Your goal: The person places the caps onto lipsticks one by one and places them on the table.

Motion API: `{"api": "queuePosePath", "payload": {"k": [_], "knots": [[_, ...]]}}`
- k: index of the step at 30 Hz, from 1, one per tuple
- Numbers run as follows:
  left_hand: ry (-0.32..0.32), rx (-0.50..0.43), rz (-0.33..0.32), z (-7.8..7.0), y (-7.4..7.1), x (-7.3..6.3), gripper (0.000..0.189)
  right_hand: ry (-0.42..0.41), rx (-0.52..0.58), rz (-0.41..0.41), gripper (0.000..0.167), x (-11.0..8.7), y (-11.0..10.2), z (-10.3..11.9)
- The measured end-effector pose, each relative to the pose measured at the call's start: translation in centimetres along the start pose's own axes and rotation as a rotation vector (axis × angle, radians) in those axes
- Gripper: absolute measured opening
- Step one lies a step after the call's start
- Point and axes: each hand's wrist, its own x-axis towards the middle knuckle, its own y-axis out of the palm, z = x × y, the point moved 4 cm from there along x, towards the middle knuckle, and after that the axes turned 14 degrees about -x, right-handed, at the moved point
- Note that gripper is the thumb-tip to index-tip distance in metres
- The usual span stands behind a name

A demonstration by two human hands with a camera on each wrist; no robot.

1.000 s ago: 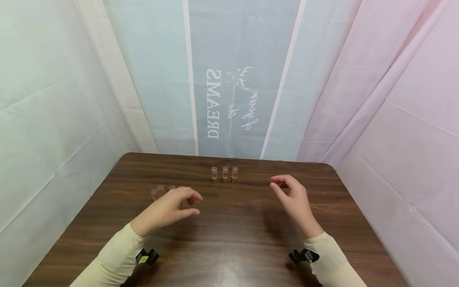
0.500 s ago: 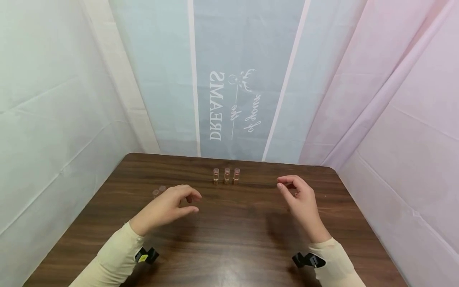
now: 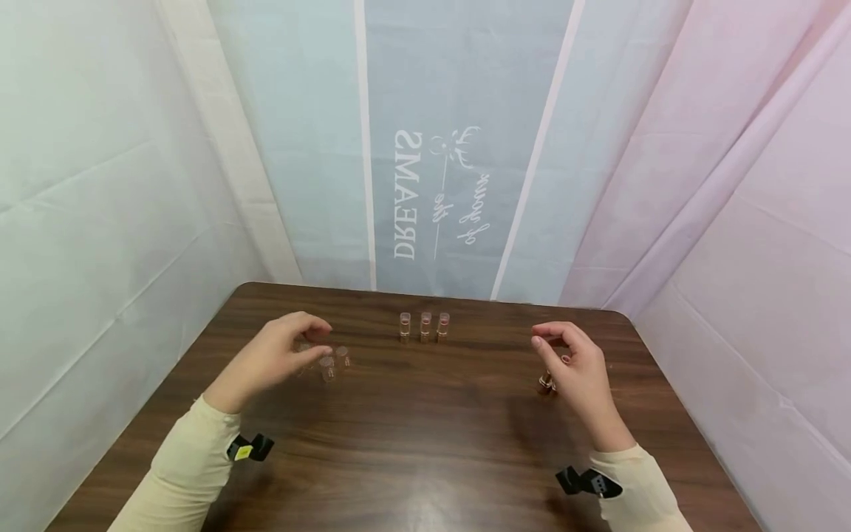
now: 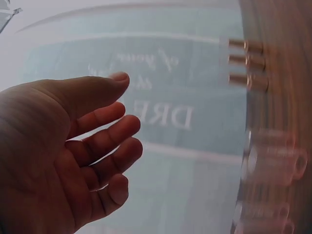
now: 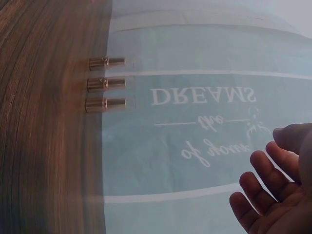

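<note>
Three capped lipsticks (image 3: 425,327) stand upright in a row near the back edge of the table; both wrist views show their gold tubes (image 4: 247,62). My left hand (image 3: 269,358) hovers at the left with its fingers loosely bent and nothing between them. Partly behind its thumb are several clear caps (image 3: 328,368), also seen low on the right in the left wrist view. On the right side my right hand (image 3: 581,377) hangs, fingers relaxed, holding nothing. Beside its thumb gold lipstick tubes (image 3: 547,381) stand on the table, partly hidden by the hand.
The dark wood-grain table (image 3: 405,443) has rounded back corners. A blue curtain (image 3: 459,66) with mirrored white lettering hangs right behind it. Pale cloth (image 3: 100,185) closes off the left side, and pinkish-white cloth (image 3: 751,244) the right.
My left hand has moved left and towards the back, uncovering clear caps on its right. My right hand has drifted right, so gold tubes show beside its thumb. The lipstick row stays standing.
</note>
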Motion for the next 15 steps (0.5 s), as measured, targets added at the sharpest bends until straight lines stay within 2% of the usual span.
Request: {"api": "queuePosePath", "payload": {"k": [4, 7, 11, 15], "knots": [[-0.093, 0.019, -0.023, 2.0, -1.0, 0.0, 0.027, -0.008, -0.006, 0.011, 0.014, -0.2, -0.1, -0.1], [-0.212, 0.053, -0.017, 3.6, -1.5, -0.3, 0.03, -0.029, -0.01, 0.005, 0.013, -0.2, -0.4, -0.4], [-0.394, 0.108, 0.021, 5.7, -1.8, -0.9, 0.041, -0.05, -0.007, -0.027, 0.013, 0.2, -1.0, -0.8], [-0.499, 0.145, 0.047, 7.6, -1.8, -1.6, 0.049, -0.047, -0.006, -0.064, 0.013, 0.9, -1.3, -1.4]]}}
